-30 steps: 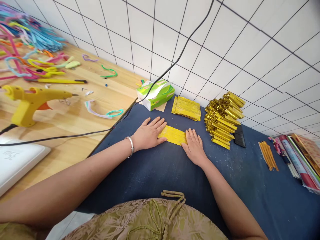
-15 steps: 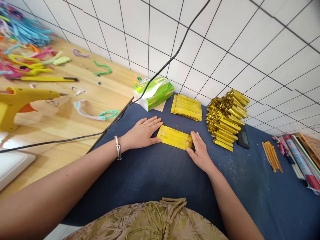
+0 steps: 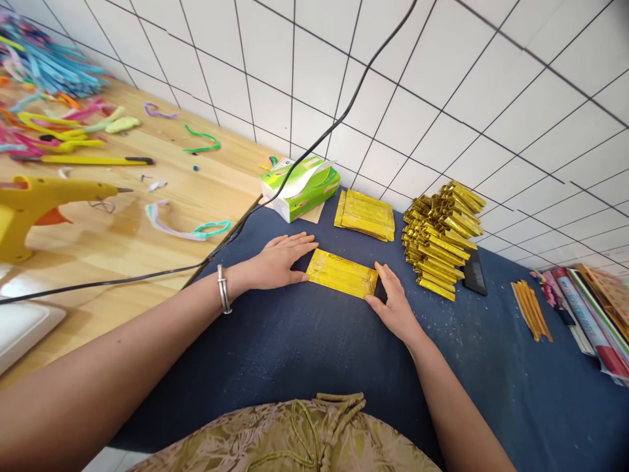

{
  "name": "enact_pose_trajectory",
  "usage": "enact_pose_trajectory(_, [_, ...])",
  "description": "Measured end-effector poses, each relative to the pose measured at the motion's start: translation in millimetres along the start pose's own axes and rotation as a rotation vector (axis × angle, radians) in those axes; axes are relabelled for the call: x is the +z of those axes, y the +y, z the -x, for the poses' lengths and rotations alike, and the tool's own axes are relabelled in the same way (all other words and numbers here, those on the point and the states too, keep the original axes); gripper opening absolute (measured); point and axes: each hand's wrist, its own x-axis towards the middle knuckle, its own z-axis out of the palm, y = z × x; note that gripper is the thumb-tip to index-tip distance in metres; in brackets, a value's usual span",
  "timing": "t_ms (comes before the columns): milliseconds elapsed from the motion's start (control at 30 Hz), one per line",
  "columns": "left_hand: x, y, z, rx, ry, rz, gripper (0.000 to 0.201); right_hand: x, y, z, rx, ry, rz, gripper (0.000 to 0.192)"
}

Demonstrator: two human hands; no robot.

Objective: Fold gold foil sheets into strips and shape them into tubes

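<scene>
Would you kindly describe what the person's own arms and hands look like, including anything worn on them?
Both arms are bare, with no sleeves in view. The left hand has a silver bangle around its wrist. The right hand shows no ring, watch or glove. The fingers are bare.

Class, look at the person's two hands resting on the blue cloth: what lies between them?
In the head view, a folded gold paper sheet lies flat on the blue cloth, with the left hand and right hand touching its ends.
</scene>
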Motion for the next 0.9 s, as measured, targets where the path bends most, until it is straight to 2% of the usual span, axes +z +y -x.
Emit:
enact_pose_trajectory(567, [-10.4, 3.5, 1.5, 0.006, -0.028, 0.065, 0.065, -3.9, -11.9, 1.5, 0.011, 0.112, -0.001, 0.068])
enact_pose_trajectory(800, [-9.5, 3.3, 1.3, 0.015, 0.041, 0.115, 0.063, -5.0, -15.9, 2.9, 0.017, 0.173, -0.079, 0.072])
enact_pose_trajectory(900, [-8.8, 3.1, 1.4, 0.019, 0.057, 0.132, 0.06, -5.2, -15.4, 1.7, 0.038, 0.183, -0.084, 0.063])
